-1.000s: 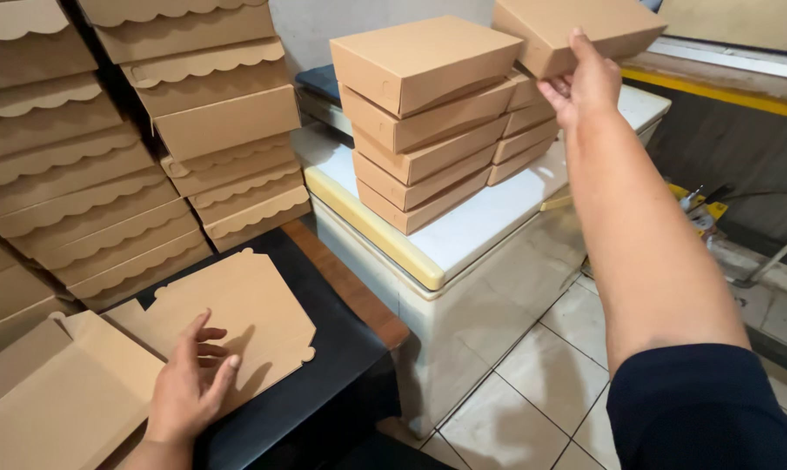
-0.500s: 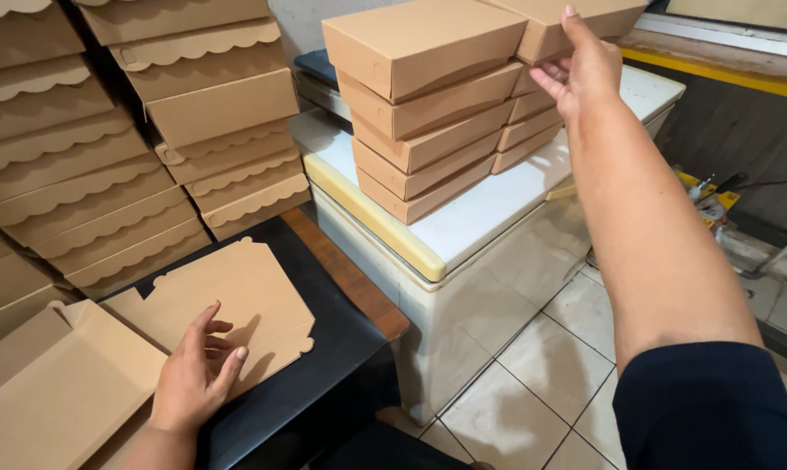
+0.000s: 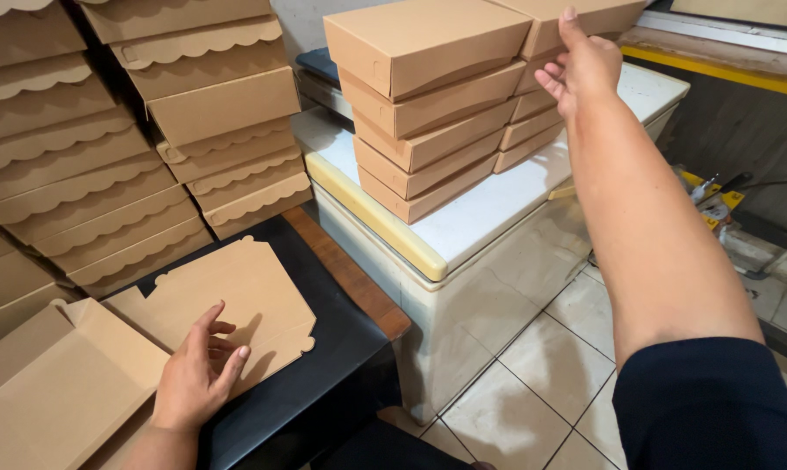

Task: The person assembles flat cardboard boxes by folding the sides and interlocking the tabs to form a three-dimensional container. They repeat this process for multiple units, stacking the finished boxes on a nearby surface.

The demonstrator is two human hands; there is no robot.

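Your flat carton blank [image 3: 237,300] is plain kraft brown with a scalloped edge, and it lies on a black table top [image 3: 324,365] edged in reddish-brown wood. Left of and behind that table, the stacked flat cartons [image 3: 106,157] are the same kraft brown with wavy scalloped flaps. Right of the table, the chest freezer [image 3: 489,218] is white with a cream-yellow rim. On it, the folded boxes [image 3: 424,104] are plain kraft brown, no print. Floor tiles [image 3: 541,365] right of the table are off-white with grey grout. Your sleeve [image 3: 715,409] is dark navy.
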